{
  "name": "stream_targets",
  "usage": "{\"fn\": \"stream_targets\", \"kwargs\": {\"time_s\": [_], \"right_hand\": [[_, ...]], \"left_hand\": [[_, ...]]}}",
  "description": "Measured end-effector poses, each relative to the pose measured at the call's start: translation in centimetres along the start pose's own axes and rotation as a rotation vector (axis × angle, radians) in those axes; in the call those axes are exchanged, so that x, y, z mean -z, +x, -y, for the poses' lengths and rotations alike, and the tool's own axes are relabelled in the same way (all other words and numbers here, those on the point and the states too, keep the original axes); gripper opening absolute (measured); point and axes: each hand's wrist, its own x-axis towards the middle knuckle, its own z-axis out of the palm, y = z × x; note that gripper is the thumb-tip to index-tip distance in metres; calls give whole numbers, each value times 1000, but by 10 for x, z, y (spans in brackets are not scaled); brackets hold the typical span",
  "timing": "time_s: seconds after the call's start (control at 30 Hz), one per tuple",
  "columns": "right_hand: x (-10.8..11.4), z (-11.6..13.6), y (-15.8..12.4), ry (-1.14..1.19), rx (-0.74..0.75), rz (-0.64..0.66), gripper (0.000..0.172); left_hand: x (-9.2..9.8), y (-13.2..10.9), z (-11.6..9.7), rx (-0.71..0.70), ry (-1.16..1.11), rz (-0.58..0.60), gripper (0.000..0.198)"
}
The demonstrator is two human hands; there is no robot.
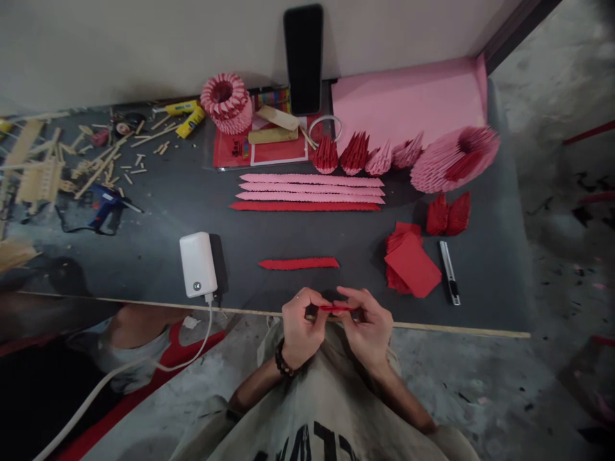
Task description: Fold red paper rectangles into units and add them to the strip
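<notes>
Between my two hands, just over the table's front edge, is a small folded piece of red paper [335, 308]. My left hand [303, 320] pinches its left end, and my right hand [368, 323] grips the right end between thumb and fingers. Beyond them lies a short row of red folded paper pieces [298, 263]. To the right sits a loose stack of red paper rectangles [412, 262]. Farther back, one long red strip of folded pieces [305, 206] lies beside several pink strips [312, 187].
A utility knife [450, 272] and two red paper bundles [448, 214] lie at right, near a large pink paper form [454, 160]. At left are a white power bank [198, 264] with its cable, a blue glue gun [108, 205] and wooden sticks. A phone [303, 57] leans at the back.
</notes>
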Motion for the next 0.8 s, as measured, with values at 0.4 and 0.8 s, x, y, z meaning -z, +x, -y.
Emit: {"fn": "stream_targets", "kwargs": {"time_s": [0.4, 0.8], "right_hand": [[9, 11, 3, -19, 257, 9, 21], [14, -2, 17, 137, 156, 285, 26]], "left_hand": [[8, 2, 7, -124, -21, 127, 16], [36, 35, 5, 427, -566, 677, 62]]}}
